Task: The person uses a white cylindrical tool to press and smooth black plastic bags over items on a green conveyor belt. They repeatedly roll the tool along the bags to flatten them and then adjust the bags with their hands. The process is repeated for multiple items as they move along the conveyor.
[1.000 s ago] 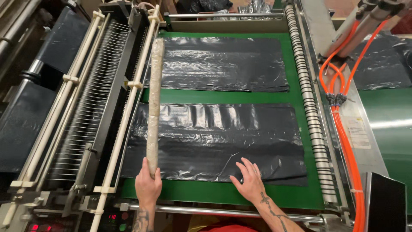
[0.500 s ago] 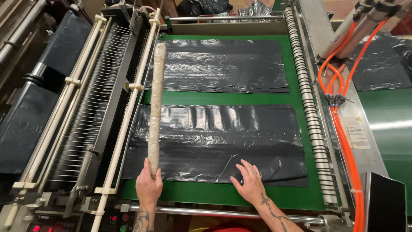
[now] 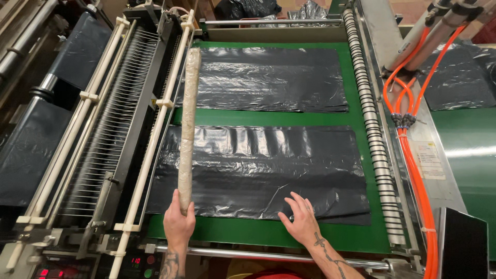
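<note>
Gripping the long wrapped roller (image 3: 187,124) at 7 o'clock, the left hand (image 3: 179,223) closes around it (right hand (image 3: 300,221) flat, fingers spread, on the black plastic sheet (image 3: 258,173)).

glossy black plastic sheet (image 3: 258,173), wrinkled

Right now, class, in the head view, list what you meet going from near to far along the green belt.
Right hand pressing flat → near black plastic sheet → bare strip of green belt → far black plastic sheet → grey machine bar.
</note>
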